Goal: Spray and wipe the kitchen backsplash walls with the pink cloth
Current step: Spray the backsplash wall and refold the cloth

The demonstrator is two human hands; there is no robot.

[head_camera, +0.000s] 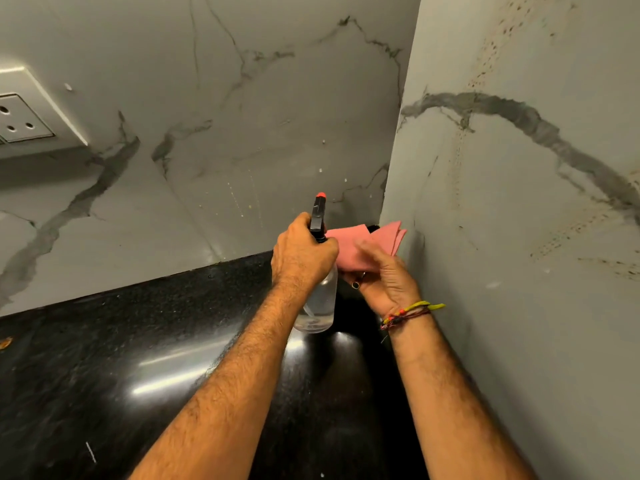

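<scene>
My left hand [302,251] grips the neck of a clear spray bottle [320,299] with a black head and red nozzle, held above the counter and pointing at the back marble backsplash wall [214,126]. Just to its right, my right hand [384,275] holds the folded pink cloth [377,237] close to the corner where the back wall meets the right side wall [519,202]. The side wall carries rows of brownish specks and streaks. A few small droplets dot the back wall near the nozzle.
A glossy black granite counter [138,358] runs under both walls. A white socket plate [20,116] sits on the back wall at far left. The corner between the walls is tight, just beyond the cloth.
</scene>
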